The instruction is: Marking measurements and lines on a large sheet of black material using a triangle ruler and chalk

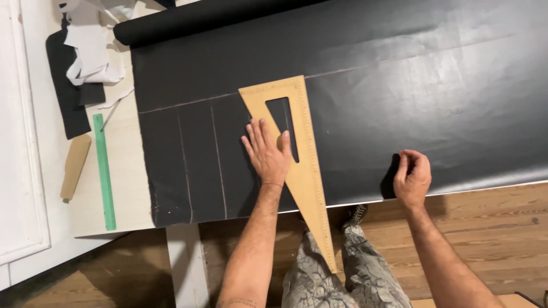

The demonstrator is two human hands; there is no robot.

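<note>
Black fabric (365, 97) w/ chalk lines lies across the counter (123, 171). Left hand (267, 151) lies flat, fingers spread, pressing a wooden triangle ruler (305, 171) onto the fabric; ruler's tip hangs past the near edge. Right hand (412, 175) is curled shut, resting on fabric near that edge, grip unclear. Green ruler (104, 171) at left.

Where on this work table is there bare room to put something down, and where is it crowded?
Most open: the black sheet right of the wooden triangle ruler, above the right hand. A narrow bare table strip lies between the green ruler and the sheet's left edge. The top-left corner is crowded with paper scraps.
</note>
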